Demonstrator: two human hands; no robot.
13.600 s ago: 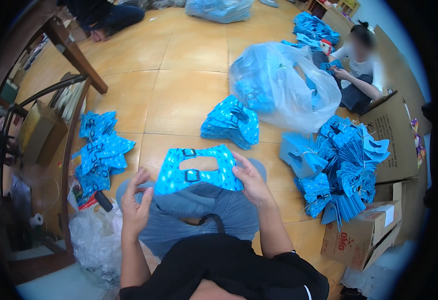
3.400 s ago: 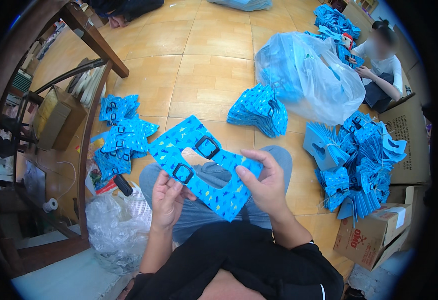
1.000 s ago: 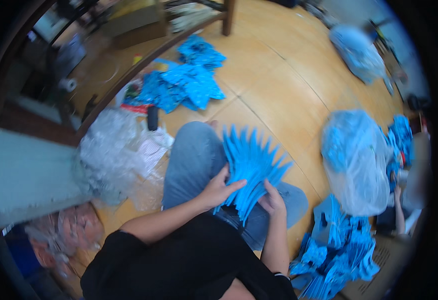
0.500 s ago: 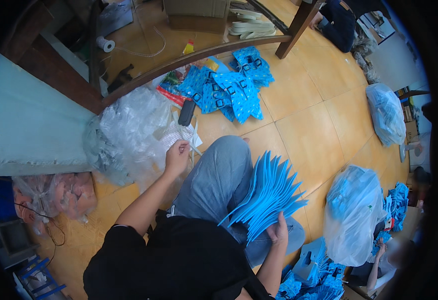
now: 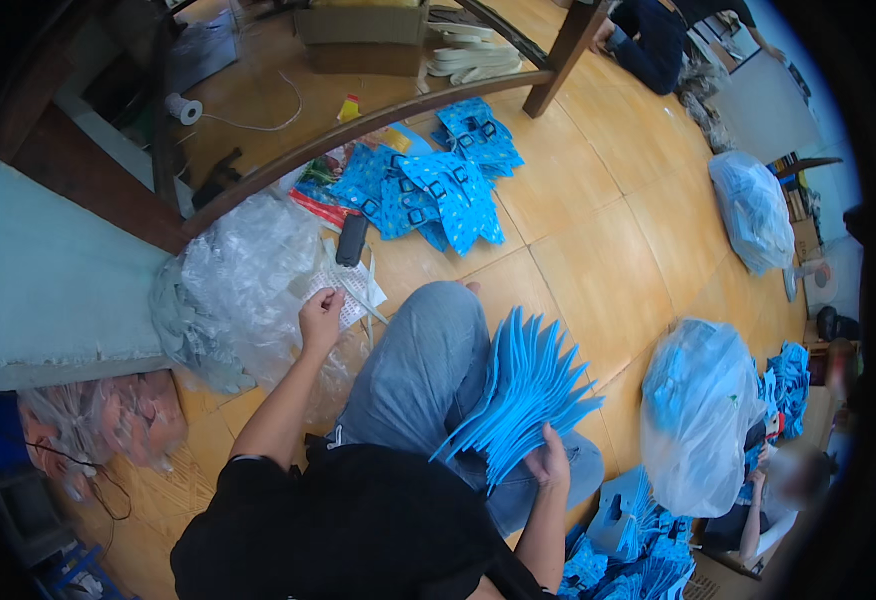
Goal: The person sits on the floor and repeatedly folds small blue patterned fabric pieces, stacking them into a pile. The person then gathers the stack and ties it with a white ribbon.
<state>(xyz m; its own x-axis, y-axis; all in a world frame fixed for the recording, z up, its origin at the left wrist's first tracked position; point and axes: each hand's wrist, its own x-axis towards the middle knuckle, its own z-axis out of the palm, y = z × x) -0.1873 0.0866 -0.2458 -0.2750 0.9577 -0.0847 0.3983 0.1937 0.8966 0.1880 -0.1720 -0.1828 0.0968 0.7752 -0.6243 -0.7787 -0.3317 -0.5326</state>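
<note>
A fanned stack of flat blue sheets (image 5: 530, 385), perhaps fabric or foam, lies across my bent legs. My right hand (image 5: 550, 460) grips its near lower edge, with the thumb on top. Over to the left, my left hand (image 5: 321, 318) is raised beside a printed paper sheet (image 5: 376, 292), its fingertips pinched together. Whatever may be between those fingertips is too small to make out. Pale strips (image 5: 363, 300) lie on the paper by that hand, and a dark oblong object (image 5: 352, 240) rests just beyond it.
Patterned blue pieces with black buckles (image 5: 448, 190) are heaped ahead near a wooden frame (image 5: 358, 125). Crumpled clear plastic (image 5: 248, 270) lies left. At right stand a filled plastic bag (image 5: 698, 420) and more blue pieces (image 5: 623, 520); another person (image 5: 758, 500) sits beyond.
The whole view has shifted a little, so the scene sits further left. My left hand has moved slightly left, still pinched. My right hand keeps its grip on the blue stack.
</note>
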